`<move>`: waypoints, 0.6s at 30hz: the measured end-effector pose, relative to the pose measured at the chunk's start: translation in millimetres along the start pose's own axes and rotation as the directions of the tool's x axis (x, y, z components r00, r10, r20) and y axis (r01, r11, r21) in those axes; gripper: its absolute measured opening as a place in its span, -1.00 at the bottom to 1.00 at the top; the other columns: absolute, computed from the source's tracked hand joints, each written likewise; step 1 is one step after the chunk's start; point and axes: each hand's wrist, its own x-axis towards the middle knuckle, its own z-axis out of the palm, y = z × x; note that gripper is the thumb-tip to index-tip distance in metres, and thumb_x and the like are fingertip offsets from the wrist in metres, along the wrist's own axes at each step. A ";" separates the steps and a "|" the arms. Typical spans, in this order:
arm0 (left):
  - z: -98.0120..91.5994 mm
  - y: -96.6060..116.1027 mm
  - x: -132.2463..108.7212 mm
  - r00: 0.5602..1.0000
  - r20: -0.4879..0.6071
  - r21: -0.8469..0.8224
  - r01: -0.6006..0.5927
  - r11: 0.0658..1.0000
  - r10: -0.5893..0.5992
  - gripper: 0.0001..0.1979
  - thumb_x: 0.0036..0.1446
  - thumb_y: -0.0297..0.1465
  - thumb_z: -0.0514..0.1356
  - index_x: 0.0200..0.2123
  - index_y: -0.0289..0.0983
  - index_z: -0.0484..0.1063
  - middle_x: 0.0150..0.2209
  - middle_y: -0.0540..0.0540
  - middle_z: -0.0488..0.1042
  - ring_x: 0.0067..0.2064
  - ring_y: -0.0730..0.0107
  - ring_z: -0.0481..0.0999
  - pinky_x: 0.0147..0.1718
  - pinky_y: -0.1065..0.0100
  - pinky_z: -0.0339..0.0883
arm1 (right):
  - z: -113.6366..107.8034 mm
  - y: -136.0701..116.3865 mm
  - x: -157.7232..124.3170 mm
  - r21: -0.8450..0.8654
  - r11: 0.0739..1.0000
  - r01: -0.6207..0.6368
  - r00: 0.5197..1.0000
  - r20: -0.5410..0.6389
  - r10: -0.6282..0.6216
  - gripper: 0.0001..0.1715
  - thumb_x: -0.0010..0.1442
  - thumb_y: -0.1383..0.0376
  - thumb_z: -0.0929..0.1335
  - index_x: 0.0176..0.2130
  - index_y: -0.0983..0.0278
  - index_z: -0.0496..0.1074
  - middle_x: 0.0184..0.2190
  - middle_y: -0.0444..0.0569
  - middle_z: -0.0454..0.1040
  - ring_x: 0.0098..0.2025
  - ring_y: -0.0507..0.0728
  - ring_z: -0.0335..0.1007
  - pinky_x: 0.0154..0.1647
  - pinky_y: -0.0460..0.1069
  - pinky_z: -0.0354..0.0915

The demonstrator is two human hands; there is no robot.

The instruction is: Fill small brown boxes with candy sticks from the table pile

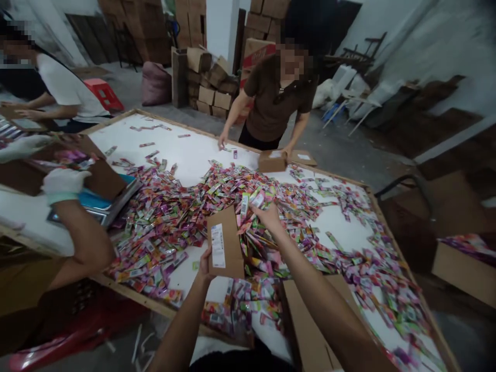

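Note:
My left hand (pixel 205 262) grips the lower left edge of a small brown cardboard box (pixel 231 243) with a white label, tilted over the table. To its right, my right hand (pixel 267 214) pinches a few small printed packets (pixel 250 202). A wide heap of colourful packets (pixel 166 206) lies around both hands on the white tabletop (pixel 189 164). Below my right forearm lies a larger open cardboard box (pixel 310 315), partly hidden by the arm.
Across the table, a person in a brown shirt (pixel 271 98) holds a small box (pixel 272 161). At left, gloved hands (pixel 64 183) touch a box of packets (pixel 103 175) on a scale (pixel 127 199). Another person (pixel 64 88) sits behind. A packet-filled carton (pixel 465 263) stands at right.

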 end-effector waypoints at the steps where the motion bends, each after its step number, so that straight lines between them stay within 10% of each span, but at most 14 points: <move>1: -1.4 -0.8 -1.4 1.000 -0.014 -0.002 -0.008 1.000 0.008 -0.22 0.20 -0.25 0.17 0.40 -0.41 0.01 -0.18 -0.24 0.67 -0.09 -0.02 0.65 0.13 -0.02 0.37 | 2.3 -3.4 8.1 0.011 1.000 0.008 1.000 0.000 -0.008 -0.28 -0.06 -0.11 0.42 -0.05 0.31 0.44 -0.18 0.11 0.58 -0.14 0.27 0.50 0.01 0.15 0.37; 6: -2.4 1.1 -19.8 0.994 -0.082 -0.077 -0.076 0.994 0.070 -0.33 0.31 -0.24 0.05 0.41 -0.34 0.02 -0.22 -0.18 0.67 -0.19 0.07 0.67 0.01 0.01 0.47 | -32.0 -42.3 40.3 0.040 0.990 0.138 0.958 -0.258 -0.123 -0.41 -0.02 -0.03 0.44 -0.13 0.33 0.46 -0.23 0.06 0.56 -0.24 0.19 0.44 -0.07 0.14 0.39; 9: -1.2 2.6 -31.1 0.988 -0.139 -0.095 -0.083 0.992 0.069 -0.51 0.36 -0.23 -0.03 0.24 -0.35 0.30 -0.27 -0.18 0.67 -0.27 0.13 0.66 -0.14 0.10 0.54 | -45.0 -56.7 40.8 -0.077 0.975 0.207 0.951 -0.219 -0.219 -0.33 0.04 -0.05 0.42 0.00 0.33 0.43 -0.11 0.12 0.51 -0.10 0.25 0.42 0.03 0.22 0.35; 14: -1.8 7.9 -29.6 0.982 -0.186 -0.059 -0.054 0.997 0.042 -0.57 0.40 -0.23 -0.07 -0.11 -0.35 0.53 -0.32 -0.17 0.66 -0.30 0.17 0.65 -0.20 0.17 0.53 | 17.1 -45.9 -10.1 -0.452 0.849 0.274 0.957 0.211 -0.197 -0.17 0.05 0.01 0.48 0.22 0.25 0.32 0.20 0.26 0.29 0.27 0.45 0.16 0.24 0.34 0.15; 18: -12.3 21.1 -24.6 0.973 -0.228 -0.001 -0.041 0.999 0.040 -0.58 0.40 -0.27 -0.07 -0.16 -0.37 0.53 -0.35 -0.18 0.64 -0.32 0.18 0.65 -0.20 0.19 0.53 | 46.3 -45.1 -24.2 -0.388 0.862 0.325 0.941 0.227 -0.253 -0.59 0.21 0.15 0.33 0.00 0.30 0.43 -0.05 0.16 0.47 0.03 0.29 0.36 0.11 0.20 0.28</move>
